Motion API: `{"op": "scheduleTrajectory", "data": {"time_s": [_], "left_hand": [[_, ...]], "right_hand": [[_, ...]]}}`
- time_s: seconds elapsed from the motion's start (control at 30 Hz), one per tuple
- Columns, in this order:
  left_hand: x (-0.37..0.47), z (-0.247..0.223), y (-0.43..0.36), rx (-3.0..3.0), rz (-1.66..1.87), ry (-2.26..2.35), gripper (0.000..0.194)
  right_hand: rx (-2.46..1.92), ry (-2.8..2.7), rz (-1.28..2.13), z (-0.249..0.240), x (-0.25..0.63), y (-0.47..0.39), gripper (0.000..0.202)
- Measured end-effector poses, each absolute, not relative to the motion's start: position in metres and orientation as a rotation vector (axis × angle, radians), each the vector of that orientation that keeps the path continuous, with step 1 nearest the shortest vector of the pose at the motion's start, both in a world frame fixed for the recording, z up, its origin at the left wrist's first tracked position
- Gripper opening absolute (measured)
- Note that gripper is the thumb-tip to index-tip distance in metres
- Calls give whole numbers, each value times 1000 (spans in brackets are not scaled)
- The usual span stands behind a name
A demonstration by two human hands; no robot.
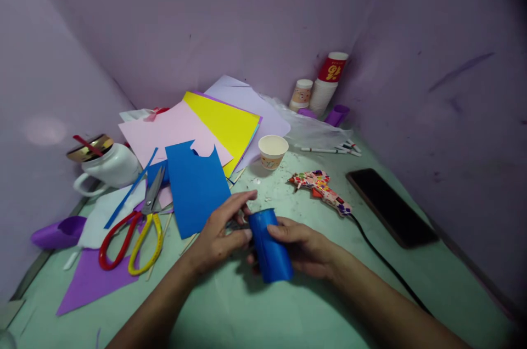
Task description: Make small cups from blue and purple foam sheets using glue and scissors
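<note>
A rolled blue paper tube is held in my right hand, tilted above the table, with the thumb on its near side and the fingers behind it. Just left of the tube's upper end is my left hand, fingers apart and curved toward it; the thumb tip is close to the tube's edge, and I cannot tell whether it touches. Beyond my left hand lies a blue paper sheet with a notch cut from its top edge. A small paper cup stands behind the tube.
Scissors with red and yellow handles lie left, near a white mug. A floral glue gun with a black cord and a phone lie right. Coloured sheets and stacked cups are at the back wall.
</note>
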State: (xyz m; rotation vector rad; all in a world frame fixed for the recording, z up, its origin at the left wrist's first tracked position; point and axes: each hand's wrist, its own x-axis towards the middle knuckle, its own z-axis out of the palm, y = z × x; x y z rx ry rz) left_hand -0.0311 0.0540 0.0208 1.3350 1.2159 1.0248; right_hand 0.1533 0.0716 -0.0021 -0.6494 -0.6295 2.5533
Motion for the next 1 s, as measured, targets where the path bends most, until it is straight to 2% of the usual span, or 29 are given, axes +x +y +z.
{"op": "scheduleTrajectory", "data": {"time_s": [0.13, 0.17, 0.37, 0.73, 0.83, 0.93, 1.0], "left_hand": [[-31, 27, 61, 1247, 1277, 1543, 15], [-33, 28, 62, 1211, 1315, 1589, 14], [-39, 27, 65, 1121, 1263, 1611, 19], [-27, 20, 58, 1049, 1204, 1624, 46], [-30, 31, 60, 1205, 1150, 1831, 49], [-53, 45, 57, 1370, 1060, 2113, 24], [-82, 50, 48, 1368, 932, 2309, 41]], "right_hand": [[-836, -535, 2196, -9, 149, 79, 35], [-878, -528, 2116, -10, 148, 81, 33], [-984, -428, 1942, -13, 144, 83, 28], [-960, -349, 1824, -12, 144, 86, 43], [-982, -339, 1800, -12, 145, 87, 45], [-1004, -327, 1751, -11, 146, 87, 51], [-1016, -318, 1713, -11, 146, 87, 60]]}}
